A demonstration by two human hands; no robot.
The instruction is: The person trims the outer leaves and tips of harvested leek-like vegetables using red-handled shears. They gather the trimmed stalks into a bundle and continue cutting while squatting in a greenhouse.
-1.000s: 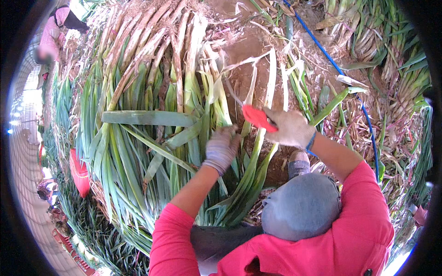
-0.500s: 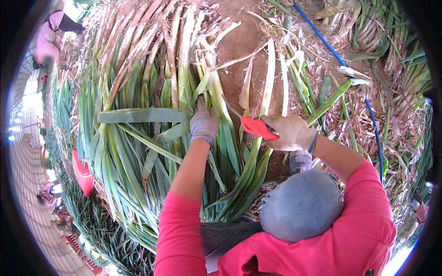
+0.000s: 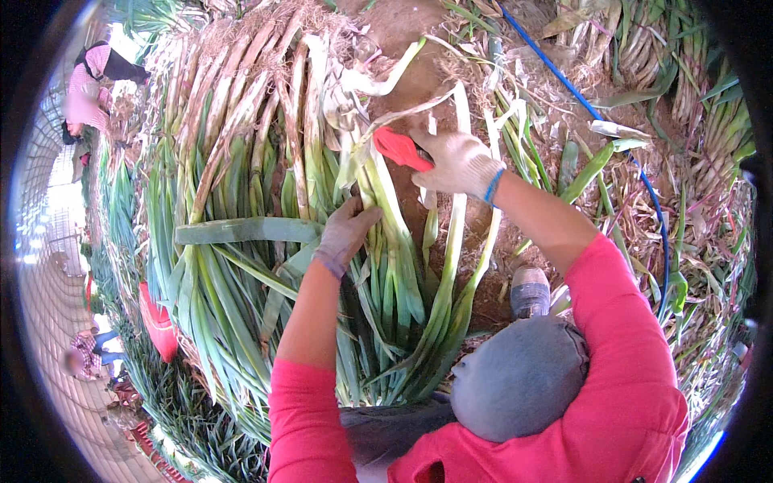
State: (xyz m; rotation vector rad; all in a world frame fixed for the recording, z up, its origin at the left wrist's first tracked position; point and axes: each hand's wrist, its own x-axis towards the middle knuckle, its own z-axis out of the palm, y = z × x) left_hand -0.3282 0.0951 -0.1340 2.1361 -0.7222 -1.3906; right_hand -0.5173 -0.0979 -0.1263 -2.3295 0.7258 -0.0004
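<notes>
A large pile of long green onions (image 3: pixel 225 290) lies on the soil, roots away from me and leaves toward me. My left hand (image 3: pixel 345 232), in a thin greyish glove, is closed on a pale green onion stalk (image 3: pixel 377 189) at the pile's right edge. Just above and to its right is my right hand (image 3: pixel 460 163), in a cream glove with a blue band at the wrist. It grips a flat bright red thing (image 3: pixel 400 148), whose kind I cannot make out. The red thing's far end meets the same stalk's pale upper part.
Loose stalks (image 3: pixel 459 201) lie right of my hands. A blue hose (image 3: pixel 555 60) crosses the litter of dry leaves. My boot (image 3: pixel 530 291) stands on the soil. At left are a red bag (image 3: pixel 158 322) and other people (image 3: pixel 87 92).
My right hand has moved up and left with the red thing, bringing it to the stalk. My left hand has shifted slightly down and left, and turned.
</notes>
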